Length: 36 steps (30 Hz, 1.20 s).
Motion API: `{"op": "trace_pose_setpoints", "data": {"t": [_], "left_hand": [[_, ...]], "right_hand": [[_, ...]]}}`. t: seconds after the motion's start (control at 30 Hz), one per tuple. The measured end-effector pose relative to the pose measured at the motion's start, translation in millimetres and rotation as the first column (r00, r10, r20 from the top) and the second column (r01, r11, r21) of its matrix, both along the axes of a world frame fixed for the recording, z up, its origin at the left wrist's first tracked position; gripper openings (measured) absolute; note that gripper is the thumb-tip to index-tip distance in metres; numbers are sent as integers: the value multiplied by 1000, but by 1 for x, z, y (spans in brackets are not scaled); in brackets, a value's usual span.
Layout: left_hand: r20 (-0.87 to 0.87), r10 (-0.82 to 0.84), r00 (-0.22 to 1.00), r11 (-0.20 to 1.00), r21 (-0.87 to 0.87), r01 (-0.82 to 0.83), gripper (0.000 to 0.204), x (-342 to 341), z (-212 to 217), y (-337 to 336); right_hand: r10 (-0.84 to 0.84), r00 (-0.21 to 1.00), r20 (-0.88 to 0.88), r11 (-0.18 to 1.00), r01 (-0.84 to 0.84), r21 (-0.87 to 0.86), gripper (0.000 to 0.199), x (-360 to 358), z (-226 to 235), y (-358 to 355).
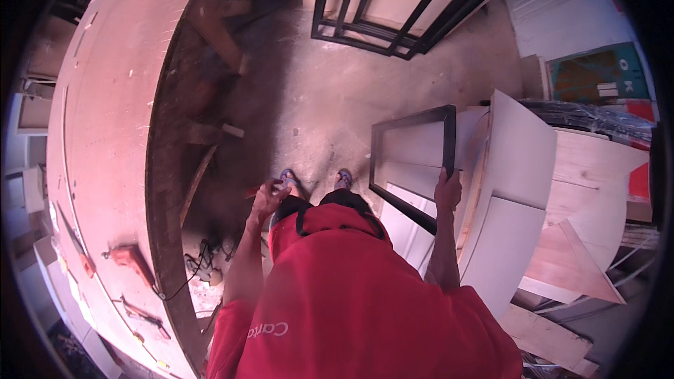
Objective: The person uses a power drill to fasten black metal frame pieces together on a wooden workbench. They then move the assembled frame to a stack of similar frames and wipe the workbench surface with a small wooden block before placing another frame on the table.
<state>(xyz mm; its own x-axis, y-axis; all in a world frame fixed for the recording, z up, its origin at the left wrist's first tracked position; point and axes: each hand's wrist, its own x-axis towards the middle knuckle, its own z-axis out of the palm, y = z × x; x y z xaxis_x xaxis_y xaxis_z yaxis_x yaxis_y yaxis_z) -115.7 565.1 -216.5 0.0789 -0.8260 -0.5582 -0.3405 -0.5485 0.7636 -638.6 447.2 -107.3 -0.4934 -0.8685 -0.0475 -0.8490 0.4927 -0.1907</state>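
My right hand [448, 191] is closed around the side bar of a black rectangular frame [450, 139]. The frame stands tilted beside my right leg, next to pale panels, and its middle is open. On the other side, my left hand [268, 198] is held in front of my left thigh, near the bench edge. Its fingers pinch a thin reddish stick [252, 192], too small to name exactly. Both feet are on the floor between the bench and the frame.
A long wooden workbench [116, 126] runs along the left, with a corded power drill [131, 261] and other hand tools on it. Several black frames [386, 49] lean ahead. White boards [516, 154] and plywood pieces [583, 189] are stacked at right. Cables [203, 260] lie under the bench.
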Motion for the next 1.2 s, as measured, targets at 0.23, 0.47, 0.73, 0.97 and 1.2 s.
{"op": "trace_pose_setpoints", "data": {"t": [0.23,0.47,0.73,0.97,1.2], "left_hand": [[18,-191,981,896,-404,182,82,-61,77,-174],[82,-243,967,658,-718,226,97,-95,190,-299],[-115,-548,828,631,-707,320,52,-69,265,-343],[-325,-565,758,730,-625,276,33,-49,265,-332],[-277,-469,838,746,-632,208,33,-32,254,-324]], "right_hand": [[179,939,295,977,-135,-163,36,20,193,-20],[312,904,291,929,-227,-293,40,61,337,-36],[464,831,307,863,-344,-371,48,84,412,-50],[524,792,311,836,-408,-368,50,108,417,-70],[517,787,337,843,-398,-363,42,130,415,-87]]}}
